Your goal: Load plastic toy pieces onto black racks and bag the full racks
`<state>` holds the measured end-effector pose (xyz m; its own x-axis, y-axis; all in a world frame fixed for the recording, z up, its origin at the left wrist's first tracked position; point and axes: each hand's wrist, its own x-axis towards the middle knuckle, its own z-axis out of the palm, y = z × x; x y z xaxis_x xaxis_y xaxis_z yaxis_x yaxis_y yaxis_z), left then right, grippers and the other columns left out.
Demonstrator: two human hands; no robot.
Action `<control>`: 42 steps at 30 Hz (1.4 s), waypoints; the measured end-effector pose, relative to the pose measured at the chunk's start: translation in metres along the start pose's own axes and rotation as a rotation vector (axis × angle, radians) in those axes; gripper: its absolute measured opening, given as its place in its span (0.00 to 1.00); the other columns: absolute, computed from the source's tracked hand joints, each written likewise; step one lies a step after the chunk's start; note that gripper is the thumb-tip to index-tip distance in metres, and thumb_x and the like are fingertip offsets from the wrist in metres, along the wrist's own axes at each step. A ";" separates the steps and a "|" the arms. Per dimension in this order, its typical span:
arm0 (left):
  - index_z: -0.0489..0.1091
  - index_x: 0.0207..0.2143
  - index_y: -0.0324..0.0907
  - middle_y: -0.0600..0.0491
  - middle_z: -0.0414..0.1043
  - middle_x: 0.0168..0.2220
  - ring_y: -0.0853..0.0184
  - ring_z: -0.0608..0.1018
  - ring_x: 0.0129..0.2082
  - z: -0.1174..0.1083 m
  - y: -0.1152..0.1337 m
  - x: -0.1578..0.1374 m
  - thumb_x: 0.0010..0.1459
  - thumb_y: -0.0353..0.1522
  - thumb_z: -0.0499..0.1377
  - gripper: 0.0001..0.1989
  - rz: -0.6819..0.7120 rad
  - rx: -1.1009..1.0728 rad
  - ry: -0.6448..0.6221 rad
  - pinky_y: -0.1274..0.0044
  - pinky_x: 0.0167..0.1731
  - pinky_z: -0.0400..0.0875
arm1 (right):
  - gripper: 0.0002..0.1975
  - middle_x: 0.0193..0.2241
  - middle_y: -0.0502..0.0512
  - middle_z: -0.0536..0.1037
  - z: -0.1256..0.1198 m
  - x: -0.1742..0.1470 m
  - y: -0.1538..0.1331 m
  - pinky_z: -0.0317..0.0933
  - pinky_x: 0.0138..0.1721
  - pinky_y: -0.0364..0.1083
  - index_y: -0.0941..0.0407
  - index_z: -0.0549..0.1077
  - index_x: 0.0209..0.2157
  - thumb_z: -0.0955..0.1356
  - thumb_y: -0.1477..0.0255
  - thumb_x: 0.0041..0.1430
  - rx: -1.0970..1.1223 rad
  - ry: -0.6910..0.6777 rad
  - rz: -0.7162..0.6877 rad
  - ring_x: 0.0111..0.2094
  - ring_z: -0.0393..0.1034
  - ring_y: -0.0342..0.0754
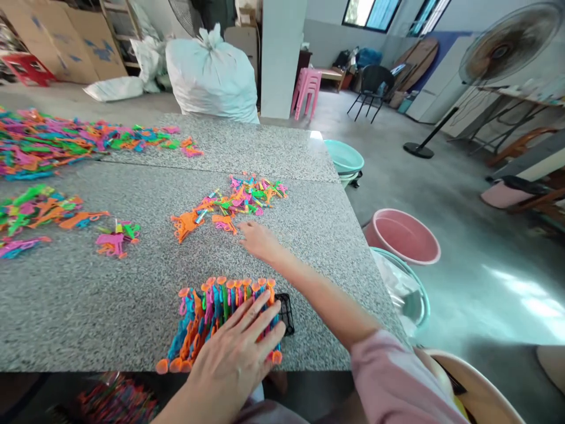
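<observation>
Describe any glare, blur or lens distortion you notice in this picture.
Head view: glare on the smooth grey floor at right, plus a highlight at the far right corner of the speckled grey tabletop; head view: the tall round-caged standing fan at upper right looks stretched, probably wide-angle distortion; head view: the bare right hand looks slightly softer than the bare left hand.

Dark-framed glass windows (366, 13): washed-out daylight.
Smooth grey floor (463, 194): white glare, right.
Speckled grey stone counter (132, 318): evenly lit; dark beneath.
Round grey standing fan (500, 52): stretched near edge.
Multicoloured plastic heap (39, 141): smeared.
</observation>
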<state>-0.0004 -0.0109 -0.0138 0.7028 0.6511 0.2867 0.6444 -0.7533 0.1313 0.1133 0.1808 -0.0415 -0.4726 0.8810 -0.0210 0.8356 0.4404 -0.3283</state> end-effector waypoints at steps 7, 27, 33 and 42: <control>0.73 0.50 0.45 0.51 0.72 0.58 0.59 0.71 0.61 -0.003 0.002 0.000 0.68 0.39 0.54 0.14 -0.006 -0.009 -0.009 0.67 0.58 0.72 | 0.17 0.50 0.67 0.74 0.037 0.022 -0.028 0.67 0.50 0.49 0.61 0.73 0.51 0.59 0.83 0.66 -0.079 -0.029 -0.073 0.53 0.70 0.54; 0.72 0.52 0.42 0.50 0.72 0.58 0.59 0.69 0.62 -0.010 -0.002 0.001 0.70 0.33 0.50 0.15 0.025 0.018 -0.012 0.65 0.59 0.69 | 0.03 0.27 0.48 0.74 0.010 -0.078 0.086 0.62 0.33 0.41 0.58 0.71 0.37 0.65 0.77 0.65 0.052 -0.033 -0.079 0.29 0.70 0.42; 0.70 0.56 0.43 0.51 0.69 0.60 0.58 0.64 0.65 -0.008 -0.007 -0.002 0.70 0.35 0.51 0.17 0.064 0.018 -0.035 0.66 0.59 0.68 | 0.10 0.25 0.44 0.70 0.032 -0.169 0.069 0.58 0.27 0.39 0.55 0.66 0.32 0.71 0.77 0.50 0.807 0.047 0.162 0.25 0.64 0.40; 0.71 0.55 0.43 0.51 0.68 0.62 0.59 0.65 0.65 -0.008 -0.005 -0.002 0.69 0.35 0.52 0.16 0.054 0.038 -0.039 0.67 0.61 0.65 | 0.07 0.31 0.53 0.77 0.041 -0.135 0.026 0.60 0.34 0.43 0.57 0.70 0.38 0.68 0.78 0.55 0.446 -0.009 -0.092 0.31 0.70 0.46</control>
<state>-0.0072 -0.0089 -0.0070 0.7477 0.6133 0.2546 0.6156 -0.7839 0.0806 0.1869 0.0662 -0.0857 -0.5437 0.8390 0.0196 0.5884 0.3978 -0.7039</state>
